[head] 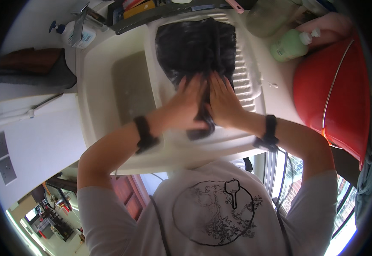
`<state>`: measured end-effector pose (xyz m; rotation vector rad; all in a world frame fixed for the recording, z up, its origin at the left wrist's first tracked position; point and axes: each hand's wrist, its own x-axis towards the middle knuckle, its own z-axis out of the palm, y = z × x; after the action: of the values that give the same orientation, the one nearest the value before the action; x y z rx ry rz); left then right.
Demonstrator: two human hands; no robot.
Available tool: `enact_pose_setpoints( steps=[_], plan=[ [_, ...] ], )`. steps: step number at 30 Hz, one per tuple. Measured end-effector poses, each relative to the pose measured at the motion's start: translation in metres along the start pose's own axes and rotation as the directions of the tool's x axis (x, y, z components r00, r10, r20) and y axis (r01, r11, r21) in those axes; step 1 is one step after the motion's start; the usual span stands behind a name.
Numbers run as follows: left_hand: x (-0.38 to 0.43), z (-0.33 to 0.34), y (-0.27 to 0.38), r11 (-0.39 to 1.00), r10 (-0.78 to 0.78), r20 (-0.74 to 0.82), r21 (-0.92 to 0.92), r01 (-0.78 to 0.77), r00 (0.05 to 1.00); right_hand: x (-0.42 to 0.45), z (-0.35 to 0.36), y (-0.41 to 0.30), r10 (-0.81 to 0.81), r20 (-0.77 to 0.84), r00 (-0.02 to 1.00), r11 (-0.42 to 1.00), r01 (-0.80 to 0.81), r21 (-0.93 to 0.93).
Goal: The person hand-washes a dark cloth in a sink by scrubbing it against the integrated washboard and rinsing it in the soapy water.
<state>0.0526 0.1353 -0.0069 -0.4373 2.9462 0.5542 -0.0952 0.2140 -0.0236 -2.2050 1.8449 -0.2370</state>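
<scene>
A wet dark cloth or garment (195, 44) is spread over the ribbed washboard (245, 80) of a pale laundry sink, narrowing to a bunched, curled end near me. My left hand (186, 105), slightly blurred, lies on the cloth's near part with its thumb spread beside the bunched end. Flat along the right side of that same part rests my right hand (226, 104), fingers stretched away from me. The palms and the underside of the cloth are hidden. Left of the washboard is the sink basin (131, 86), whose bottom looks grey.
A red bucket (333, 92) with a wire handle stands at the right, beside a green pump bottle (289, 46). Back left are a faucet (78, 27) and a white pump bottle (88, 35). A folded brown and grey cloth (35, 67) lies at the left.
</scene>
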Motion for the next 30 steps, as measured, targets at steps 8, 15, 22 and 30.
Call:
enact_pose_setpoints(
  steps=[8,15,22,30],
  plan=[
    [0.075,-0.048,-0.059,0.954,-0.187,0.023,0.242,0.176,0.982,0.094,-0.018,0.059,0.082,-0.090,0.993,0.986,-0.094,-0.140],
    [0.001,0.004,-0.005,0.998,0.052,-0.026,-0.045,-0.053,0.998,-0.002,0.003,0.004,-0.053,-0.082,0.995,0.998,0.050,-0.040],
    [0.074,-0.030,-0.072,0.982,-0.091,-0.134,0.152,0.111,0.987,0.094,-0.014,0.058,-0.011,-0.144,0.990,0.992,-0.007,-0.125],
    [0.006,-0.001,-0.012,0.998,0.052,0.023,0.033,-0.052,0.998,0.009,-0.011,0.002,-0.014,0.134,0.991,0.998,0.022,-0.061]
  ],
)
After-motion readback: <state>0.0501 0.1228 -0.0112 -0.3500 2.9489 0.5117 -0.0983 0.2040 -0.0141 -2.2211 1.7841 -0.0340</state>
